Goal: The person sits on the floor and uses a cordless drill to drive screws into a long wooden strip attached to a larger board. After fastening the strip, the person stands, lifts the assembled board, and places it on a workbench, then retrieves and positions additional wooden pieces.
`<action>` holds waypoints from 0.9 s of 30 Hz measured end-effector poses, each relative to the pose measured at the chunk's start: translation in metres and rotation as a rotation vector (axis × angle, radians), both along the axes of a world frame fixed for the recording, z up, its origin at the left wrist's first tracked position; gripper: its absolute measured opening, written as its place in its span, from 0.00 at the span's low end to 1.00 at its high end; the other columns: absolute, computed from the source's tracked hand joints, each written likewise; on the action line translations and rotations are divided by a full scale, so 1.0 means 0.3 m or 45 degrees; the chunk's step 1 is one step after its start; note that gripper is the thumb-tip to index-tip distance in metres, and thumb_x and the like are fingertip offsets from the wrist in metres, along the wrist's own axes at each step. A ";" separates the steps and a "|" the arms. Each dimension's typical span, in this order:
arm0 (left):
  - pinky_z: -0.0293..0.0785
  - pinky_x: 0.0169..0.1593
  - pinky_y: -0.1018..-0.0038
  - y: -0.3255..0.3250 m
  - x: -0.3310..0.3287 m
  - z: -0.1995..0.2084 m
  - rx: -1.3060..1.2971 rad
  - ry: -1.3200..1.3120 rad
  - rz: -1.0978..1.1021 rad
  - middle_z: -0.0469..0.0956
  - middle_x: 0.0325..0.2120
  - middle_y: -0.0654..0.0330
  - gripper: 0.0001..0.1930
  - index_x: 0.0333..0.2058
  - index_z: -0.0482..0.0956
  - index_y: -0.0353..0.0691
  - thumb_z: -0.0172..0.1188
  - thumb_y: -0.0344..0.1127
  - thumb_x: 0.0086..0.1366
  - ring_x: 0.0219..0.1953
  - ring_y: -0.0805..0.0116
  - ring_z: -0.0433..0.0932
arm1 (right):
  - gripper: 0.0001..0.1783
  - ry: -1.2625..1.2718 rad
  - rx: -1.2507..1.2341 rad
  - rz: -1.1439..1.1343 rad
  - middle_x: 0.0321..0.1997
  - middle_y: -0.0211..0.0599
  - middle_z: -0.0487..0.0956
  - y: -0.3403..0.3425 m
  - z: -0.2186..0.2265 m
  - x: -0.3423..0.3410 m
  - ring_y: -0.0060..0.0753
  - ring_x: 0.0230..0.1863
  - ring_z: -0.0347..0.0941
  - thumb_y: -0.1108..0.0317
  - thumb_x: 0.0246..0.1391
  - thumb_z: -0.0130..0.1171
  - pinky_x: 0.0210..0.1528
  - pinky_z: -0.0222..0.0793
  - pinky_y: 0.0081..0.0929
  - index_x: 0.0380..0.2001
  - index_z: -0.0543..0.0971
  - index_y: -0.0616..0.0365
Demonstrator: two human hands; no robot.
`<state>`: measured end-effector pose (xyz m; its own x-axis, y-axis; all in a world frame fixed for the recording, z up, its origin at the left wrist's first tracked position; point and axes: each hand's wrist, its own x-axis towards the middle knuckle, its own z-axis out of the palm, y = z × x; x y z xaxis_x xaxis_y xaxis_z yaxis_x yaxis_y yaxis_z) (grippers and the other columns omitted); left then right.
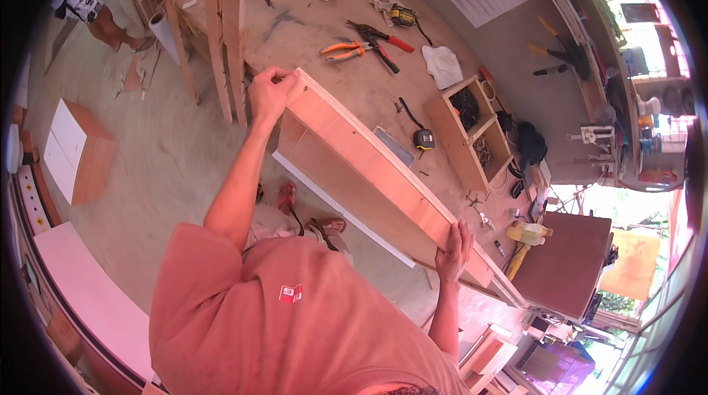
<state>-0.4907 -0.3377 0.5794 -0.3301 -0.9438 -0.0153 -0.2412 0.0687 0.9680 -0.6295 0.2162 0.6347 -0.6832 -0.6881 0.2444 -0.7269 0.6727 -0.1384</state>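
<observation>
A long, narrow wooden box (361, 155) with a pale plywood edge slants across the middle, at the front of a workbench. My left hand (271, 94) is closed round its far left corner, thumb and fingers pinching the edge. Farther right and nearer to me, my right hand (453, 253) grips the same box by its long side, with fingers over the top edge. A white strip (343, 210) runs along the lower side of the box, above the floor. The inner side of the box is partly hidden.
On the workbench (295, 33) lie pliers with orange handles (346, 50), red-handled cutters (383, 44), tape measures (423, 138), a white cloth (443, 67) and a divided wooden tray (472, 129) of small hardware. Upright boards (225, 33) stand at the left. Another person's leg (110, 30) shows far left.
</observation>
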 end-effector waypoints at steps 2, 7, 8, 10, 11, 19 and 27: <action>0.72 0.35 0.74 0.004 -0.012 0.041 0.025 -0.048 -0.007 0.83 0.25 0.63 0.15 0.33 0.86 0.34 0.73 0.43 0.60 0.28 0.75 0.77 | 0.45 -0.049 0.016 -0.032 0.69 0.44 0.71 -0.018 0.012 -0.005 0.54 0.72 0.64 0.79 0.37 0.67 0.75 0.52 0.62 0.65 0.72 0.53; 0.76 0.37 0.70 -0.021 -0.019 -0.013 0.015 -0.015 0.025 0.86 0.25 0.56 0.18 0.34 0.87 0.35 0.72 0.47 0.59 0.29 0.69 0.82 | 0.47 -0.170 0.025 -0.065 0.71 0.43 0.66 -0.139 0.064 0.030 0.53 0.73 0.60 0.70 0.41 0.77 0.75 0.50 0.63 0.67 0.69 0.49; 0.76 0.37 0.70 -0.021 -0.026 -0.007 0.008 -0.007 0.027 0.86 0.25 0.56 0.18 0.33 0.87 0.34 0.72 0.47 0.59 0.29 0.69 0.82 | 0.47 -0.147 0.037 -0.003 0.72 0.43 0.65 -0.177 0.065 0.037 0.54 0.73 0.60 0.62 0.41 0.80 0.75 0.49 0.63 0.67 0.70 0.48; 0.74 0.36 0.72 -0.020 -0.022 0.008 0.004 -0.010 0.030 0.84 0.26 0.59 0.16 0.33 0.86 0.34 0.72 0.44 0.60 0.29 0.72 0.79 | 0.49 -0.168 0.078 0.116 0.74 0.44 0.64 -0.312 0.102 0.063 0.54 0.74 0.59 0.59 0.41 0.79 0.76 0.47 0.64 0.68 0.69 0.47; 0.72 0.36 0.74 -0.016 -0.027 0.018 0.013 -0.014 0.019 0.82 0.25 0.62 0.15 0.32 0.86 0.33 0.72 0.42 0.60 0.29 0.75 0.76 | 0.51 -0.167 0.121 0.146 0.74 0.45 0.63 -0.381 0.116 0.077 0.54 0.75 0.58 0.57 0.41 0.79 0.76 0.47 0.64 0.70 0.68 0.46; 0.76 0.38 0.67 -0.049 -0.040 -0.037 -0.017 -0.007 -0.018 0.85 0.26 0.55 0.19 0.33 0.87 0.34 0.72 0.48 0.58 0.29 0.65 0.81 | 0.55 -0.114 0.234 0.261 0.71 0.49 0.65 -0.660 0.093 0.053 0.56 0.68 0.63 0.56 0.39 0.77 0.70 0.58 0.56 0.73 0.65 0.37; 0.68 0.33 0.75 -0.035 -0.042 -0.026 -0.031 0.055 0.014 0.78 0.23 0.67 0.13 0.29 0.84 0.32 0.72 0.38 0.61 0.27 0.78 0.70 | 0.52 -0.169 0.122 0.301 0.64 0.48 0.71 -0.644 0.052 0.038 0.53 0.55 0.71 0.67 0.37 0.71 0.61 0.65 0.48 0.72 0.68 0.36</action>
